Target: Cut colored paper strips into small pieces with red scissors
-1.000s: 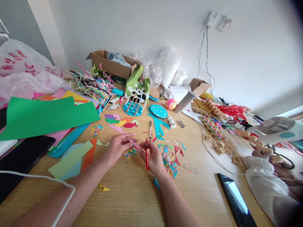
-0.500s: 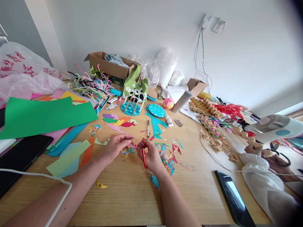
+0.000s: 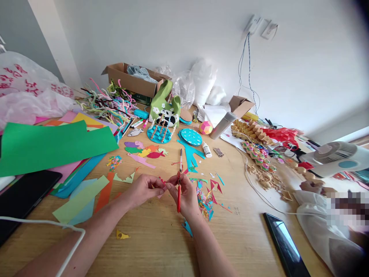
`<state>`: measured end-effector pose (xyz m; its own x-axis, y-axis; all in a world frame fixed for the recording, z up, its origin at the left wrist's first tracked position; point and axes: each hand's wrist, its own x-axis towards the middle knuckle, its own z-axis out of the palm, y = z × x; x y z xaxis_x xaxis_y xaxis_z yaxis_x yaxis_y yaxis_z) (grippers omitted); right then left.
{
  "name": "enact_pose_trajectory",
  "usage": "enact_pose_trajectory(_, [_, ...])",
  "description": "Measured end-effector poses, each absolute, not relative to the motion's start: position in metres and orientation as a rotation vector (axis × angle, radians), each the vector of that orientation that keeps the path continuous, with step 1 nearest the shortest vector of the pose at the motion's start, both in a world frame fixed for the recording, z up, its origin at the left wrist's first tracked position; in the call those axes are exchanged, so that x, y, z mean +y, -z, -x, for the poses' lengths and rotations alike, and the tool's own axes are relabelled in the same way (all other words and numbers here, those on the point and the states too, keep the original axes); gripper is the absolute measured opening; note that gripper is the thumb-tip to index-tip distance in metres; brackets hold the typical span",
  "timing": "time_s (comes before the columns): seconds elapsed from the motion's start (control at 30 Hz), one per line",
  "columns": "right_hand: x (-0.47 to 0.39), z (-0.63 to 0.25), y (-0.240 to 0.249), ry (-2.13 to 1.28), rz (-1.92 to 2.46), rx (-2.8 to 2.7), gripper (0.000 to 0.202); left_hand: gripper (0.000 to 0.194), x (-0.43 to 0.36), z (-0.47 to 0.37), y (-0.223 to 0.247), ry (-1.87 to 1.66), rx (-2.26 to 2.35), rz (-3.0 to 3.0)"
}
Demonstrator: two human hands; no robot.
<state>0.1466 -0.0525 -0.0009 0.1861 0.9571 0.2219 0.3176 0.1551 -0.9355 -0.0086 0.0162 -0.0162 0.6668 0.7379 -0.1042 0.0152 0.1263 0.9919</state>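
Observation:
My left hand point(image 3: 147, 187) pinches a small pink-red piece of paper point(image 3: 162, 180), its fingertips close against those of my right hand. Red-handled scissors point(image 3: 178, 200) sit in my right hand point(image 3: 186, 197), handle hanging downward and blades pointing away; its thumb and finger also meet the paper's edge. Just beyond lies a pen point(image 3: 181, 158). Right of the hands is a heap of coloured paper scraps point(image 3: 205, 202). Several paper fish point(image 3: 155, 154) lie farther back, beside a blue paper strip shape point(image 3: 190, 156).
Coloured sheets point(image 3: 57, 148) and a dark device point(image 3: 31, 192) lie left. Behind stand a green panda bag point(image 3: 161, 104), a cardboard box point(image 3: 132, 79) and a grey bottle point(image 3: 223, 126). A phone point(image 3: 285, 242), a fan point(image 3: 337, 157) and another person's white sleeve point(image 3: 309, 207) are at right.
My hands have drawn together, the right thumb and finger now meeting at the paper. The scissors have swung to a more upright line, slightly right. The view has shifted slightly.

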Motion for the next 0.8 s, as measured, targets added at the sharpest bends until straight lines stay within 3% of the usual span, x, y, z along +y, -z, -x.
enact_pose_trajectory(0.23, [-0.055,-0.143,-0.001,-0.661,1.461,-1.129,0.017,0.018,0.029,0.021,0.021,-0.755,0.761,-0.933])
enact_pose_trajectory(0.53, [-0.039,-0.133,-0.008,-0.396,1.433,-1.370,0.005,0.020,0.034,0.028,0.012,-0.803,0.735,-0.674])
enact_pose_trajectory(0.8, [-0.035,-0.158,0.003,0.108,1.307,-1.542,0.025,0.018,0.034,0.029,0.016,-0.820,0.711,-0.638])
